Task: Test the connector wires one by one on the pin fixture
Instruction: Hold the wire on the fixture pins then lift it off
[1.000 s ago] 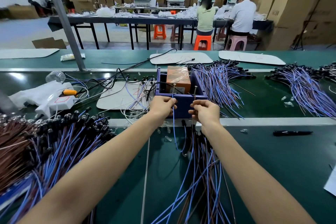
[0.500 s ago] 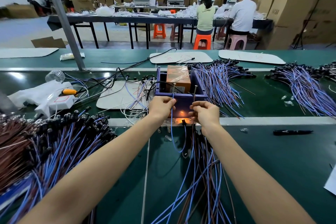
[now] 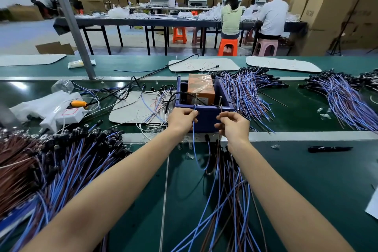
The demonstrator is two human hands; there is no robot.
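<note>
The pin fixture (image 3: 204, 117) is a dark blue open box holding an orange block (image 3: 201, 90), with two upright metal pins (image 3: 196, 99) at its near wall. My left hand (image 3: 181, 118) pinches the blue lead of a connector wire (image 3: 195, 149) just under the left pin. My right hand (image 3: 233, 125) pinches the brown lead beside the right pin (image 3: 220, 102). The wire's black connector (image 3: 207, 138) hangs between my wrists. A loose bunch of blue and brown wires (image 3: 225, 200) lies on the green table under my forearms.
A big heap of black-tipped wires (image 3: 61, 159) fills the left. More wire bundles (image 3: 251, 92) lie right of the fixture and at the far right (image 3: 343, 96). A white power strip (image 3: 67, 115), white pads (image 3: 139, 106), a black pen (image 3: 329, 148) and a grey pole (image 3: 71, 20) are around.
The orange glow seen below the fixture half a second ago is gone. Both hands stay at the pins, with my right hand's fingers slightly lower and more spread.
</note>
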